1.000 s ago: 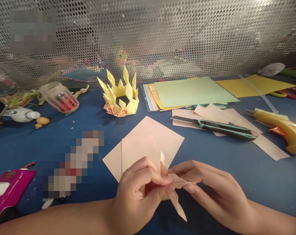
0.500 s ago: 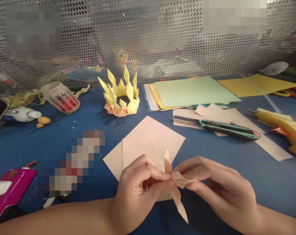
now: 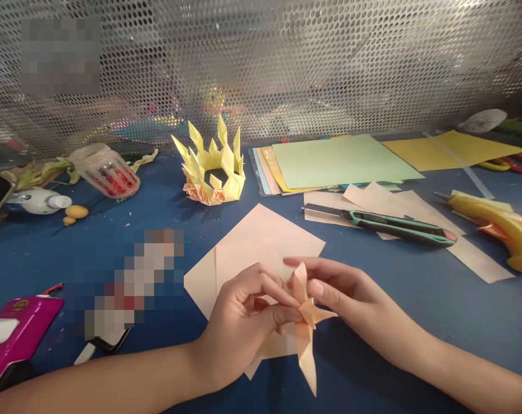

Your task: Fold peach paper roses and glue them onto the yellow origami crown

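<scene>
A folded peach paper flower [image 3: 309,315] with long pointed petals hangs above the front of the blue table. My left hand [image 3: 248,322] pinches it at its centre between thumb and forefinger. On the other side, my right hand [image 3: 351,293] is open, its thumb and fingers apart around the upper petal; whether they touch it I cannot tell. Below and behind the hands lie square sheets of peach paper [image 3: 261,236], overlapping, partly hidden by my left hand. A yellow paper crown [image 3: 233,187] with pink paper roses on its front stands farther back.
On the right lie a utility knife [image 3: 399,227] with its blade out, peach paper strips [image 3: 480,259] and a yellow glue gun [image 3: 480,213]. Coloured sheets [image 3: 347,161] are stacked behind. A tilted jar [image 3: 108,172], a phone and a magenta tool [image 3: 28,322] are at left. Perforated metal backs the table.
My right hand has let go of the right-hand petal and moved up to the upper petal. The flower has turned in my left hand, which still pinches its centre.
</scene>
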A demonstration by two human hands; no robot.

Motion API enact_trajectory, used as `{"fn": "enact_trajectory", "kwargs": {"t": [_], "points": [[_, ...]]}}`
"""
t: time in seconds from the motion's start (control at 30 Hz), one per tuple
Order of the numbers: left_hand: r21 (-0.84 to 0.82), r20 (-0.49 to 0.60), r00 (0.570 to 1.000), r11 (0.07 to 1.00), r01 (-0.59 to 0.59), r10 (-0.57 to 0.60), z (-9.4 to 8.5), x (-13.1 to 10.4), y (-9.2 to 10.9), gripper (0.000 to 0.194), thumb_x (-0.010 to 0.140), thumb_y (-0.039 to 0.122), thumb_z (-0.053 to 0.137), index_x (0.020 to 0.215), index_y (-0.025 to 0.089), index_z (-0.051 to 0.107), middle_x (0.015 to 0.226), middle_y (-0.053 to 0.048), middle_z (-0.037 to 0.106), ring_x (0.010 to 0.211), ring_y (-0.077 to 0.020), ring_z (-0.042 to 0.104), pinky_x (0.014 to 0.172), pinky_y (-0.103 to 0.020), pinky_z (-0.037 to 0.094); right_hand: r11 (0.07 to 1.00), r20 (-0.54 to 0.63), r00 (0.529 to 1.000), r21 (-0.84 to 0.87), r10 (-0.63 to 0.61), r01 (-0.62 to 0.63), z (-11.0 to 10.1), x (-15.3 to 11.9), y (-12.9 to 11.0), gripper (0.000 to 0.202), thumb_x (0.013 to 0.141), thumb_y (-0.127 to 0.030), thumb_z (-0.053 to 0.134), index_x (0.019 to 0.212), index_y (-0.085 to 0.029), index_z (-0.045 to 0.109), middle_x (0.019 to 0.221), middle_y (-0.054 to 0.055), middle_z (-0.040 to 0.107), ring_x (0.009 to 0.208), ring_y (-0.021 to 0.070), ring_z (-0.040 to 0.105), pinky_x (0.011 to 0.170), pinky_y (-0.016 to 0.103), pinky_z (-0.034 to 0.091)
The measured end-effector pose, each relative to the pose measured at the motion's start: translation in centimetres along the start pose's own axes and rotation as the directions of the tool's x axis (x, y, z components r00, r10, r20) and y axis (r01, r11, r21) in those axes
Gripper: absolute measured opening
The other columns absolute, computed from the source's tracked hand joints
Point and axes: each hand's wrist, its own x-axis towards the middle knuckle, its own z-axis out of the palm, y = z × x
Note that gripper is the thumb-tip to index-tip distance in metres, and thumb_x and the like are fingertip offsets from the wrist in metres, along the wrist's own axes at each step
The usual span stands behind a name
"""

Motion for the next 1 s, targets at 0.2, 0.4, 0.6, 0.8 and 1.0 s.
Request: {"fn": "enact_trajectory", "kwargs": {"t": [0.2,0.4,0.6,0.8,1.0], "points": [[0.022,-0.002,0.993,0.993,0.12,-0.12,-0.3,0.0,-0.1,0.016,0.086,0.03,0.087,0.081,0.019,0.077,0.088,-0.002,0.073,0.076,-0.0125,0.072,0.071,-0.023,0.06,0.98,0.089,0.99,0.153,0.113,-0.126,-0.1,0.1,-0.2,0.028,0.09,-0.045,0.08,0.086,-0.018,0.074,0.077,0.001,0.068,0.066,0.009,0.056,0.064,0.021,0.05],[0.073,0.025,0.982,0.98,0.183,-0.185,-0.5,-0.5,-0.5,0.036,0.073,0.032,0.098,0.103,0.025,0.078,0.095,-0.003,0.081,0.086,-0.0166,0.077,0.078,-0.024,0.061,0.997,-0.063,0.997,0.063,0.046,-0.042,0.0,0.1,-0.6,0.036,0.081,-0.048,0.087,0.077,-0.019,0.066,0.072,0.0,0.066,0.061,0.0098,0.053,0.057,0.022,0.048],[0.056,-0.014,0.982,0.981,0.188,-0.187,-0.3,0.0,0.0,0.016,0.086,0.036,0.088,0.087,0.021,0.081,0.085,-0.001,0.082,0.078,-0.012,0.075,0.074,-0.019,0.058,0.99,-0.053,0.998,0.14,0.034,-0.026,0.0,-0.2,-0.2,0.032,0.084,-0.045,0.086,0.082,-0.019,0.067,0.076,-0.001,0.069,0.062,0.0086,0.058,0.061,0.021,0.051],[-0.005,-0.024,0.974,0.974,0.226,-0.226,-0.3,0.2,0.7,0.018,0.094,0.035,0.08,0.085,0.019,0.077,0.086,0.0,0.08,0.082,-0.0112,0.073,0.08,-0.019,0.057,0.989,-0.006,0.999,0.147,0.038,-0.036,0.0,-0.3,-0.3,0.02,0.094,-0.042,0.077,0.089,-0.022,0.075,0.082,0.0,0.073,0.073,0.0078,0.064,0.072,0.016,0.054],[0.036,-0.011,0.971,0.97,0.24,-0.24,-0.4,0.1,0.5,0.02,0.089,0.031,0.084,0.083,0.017,0.071,0.084,0.001,0.073,0.084,-0.0111,0.069,0.081,-0.02,0.055,0.987,-0.072,0.99,-0.109,-0.122,0.114,0.8,-0.6,-0.1,0.008,0.088,-0.023,0.076,0.082,-0.023,0.069,0.087,0.001,0.073,0.078,0.0111,0.071,0.071,0.018,0.059]]}}
